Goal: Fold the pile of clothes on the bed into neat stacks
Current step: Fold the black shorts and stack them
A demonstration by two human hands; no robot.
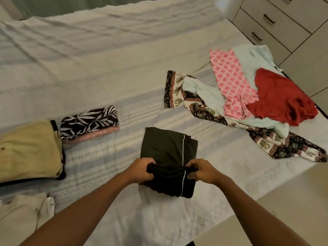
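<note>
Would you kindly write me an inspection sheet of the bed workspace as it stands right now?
Surface: bedspread, pale, patterned, lightly wrinkled.
Job's things: dark garment with white piping mid-fold at the near edge; folded leaf-print piece on a pink one; folded beige stack; pale folded items at near left; unfolded pile at right with red top, pink patterned cloth, mint garment, elephant-print cloth.
Clutter: nothing seen.
Grips: left hand and right hand both closed on the dark garment's near edge.
Cables: nothing seen.
Surroundings: drawer unit beyond the bed; tiled floor.
</note>
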